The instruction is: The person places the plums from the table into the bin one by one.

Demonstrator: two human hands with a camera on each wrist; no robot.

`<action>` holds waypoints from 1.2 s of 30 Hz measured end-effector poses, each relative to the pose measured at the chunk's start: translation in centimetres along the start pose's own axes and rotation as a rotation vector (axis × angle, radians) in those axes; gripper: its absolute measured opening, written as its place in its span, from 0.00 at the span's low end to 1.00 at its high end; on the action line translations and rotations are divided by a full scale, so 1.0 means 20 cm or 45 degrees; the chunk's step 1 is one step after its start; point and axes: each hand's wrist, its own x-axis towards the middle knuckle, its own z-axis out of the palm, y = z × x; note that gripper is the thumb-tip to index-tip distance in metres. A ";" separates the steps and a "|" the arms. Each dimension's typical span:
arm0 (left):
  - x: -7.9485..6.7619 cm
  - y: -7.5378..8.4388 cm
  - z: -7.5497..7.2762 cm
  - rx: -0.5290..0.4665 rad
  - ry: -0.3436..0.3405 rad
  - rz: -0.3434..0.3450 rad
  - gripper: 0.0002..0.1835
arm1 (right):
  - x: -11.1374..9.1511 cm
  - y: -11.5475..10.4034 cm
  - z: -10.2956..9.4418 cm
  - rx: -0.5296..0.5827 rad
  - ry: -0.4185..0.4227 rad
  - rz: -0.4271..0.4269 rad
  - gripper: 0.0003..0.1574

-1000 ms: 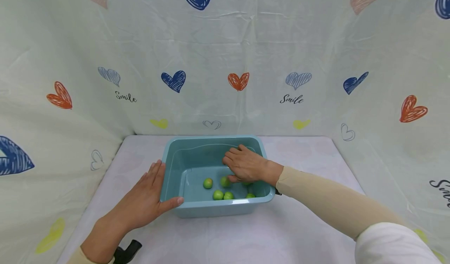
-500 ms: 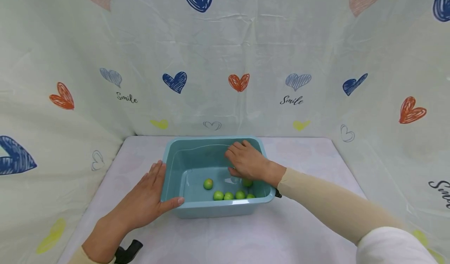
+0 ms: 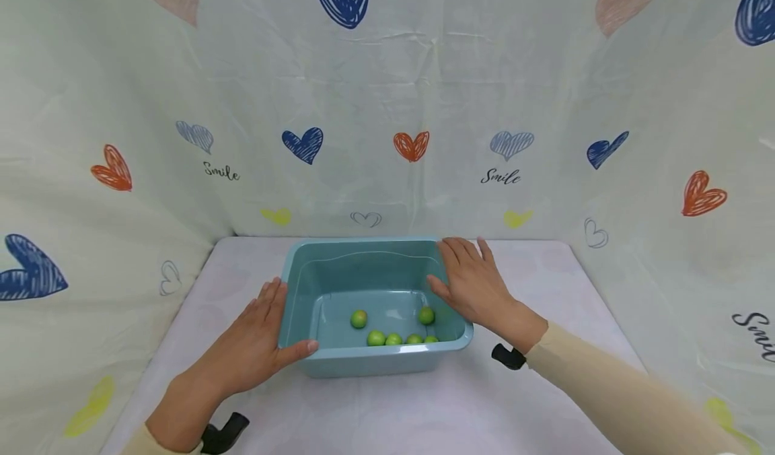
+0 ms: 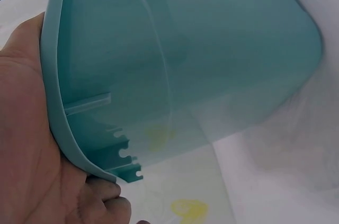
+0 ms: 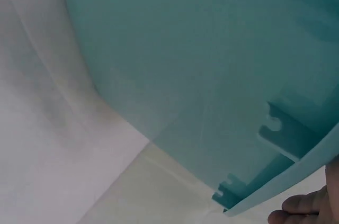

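A light blue-green plastic tub [image 3: 387, 351] stands on the table in the head view. Inside it lie several small round green fruits: one apart at the left [image 3: 359, 318], another at the right [image 3: 426, 316], the rest in a row along the front wall. My left hand [image 3: 248, 347] rests with straight fingers along the tub's left rim, its thumb on the front edge. Over the right rim lies my right hand [image 3: 475, 287], fingers spread and holding nothing. In the left wrist view the palm of the left hand [image 4: 32, 144] presses the rim; the right wrist view shows only some right fingertips [image 5: 296, 205].
A white cloth [image 3: 387, 414] covers the table around the tub. Pale sheets printed with hearts [image 3: 412, 145] and the word Smile hang at the back and on both sides. Each wrist carries a black strap piece [image 3: 224, 433].
My right hand has left the tub's inside and moved right onto its right rim. One fruit by that hand shifted into the front row. The left hand has stayed put.
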 end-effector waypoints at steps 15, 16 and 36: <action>0.04 0.01 0.02 -0.023 -0.006 -0.049 0.70 | -0.33 -0.02 0.01 0.152 -0.052 0.233 0.50; 0.05 0.02 0.03 -0.032 -0.011 -0.054 0.70 | -0.34 -0.01 0.01 0.161 -0.057 0.247 0.50; 0.18 0.10 0.07 -0.071 -0.014 -0.011 0.68 | -0.41 0.10 0.03 0.234 0.059 0.351 0.46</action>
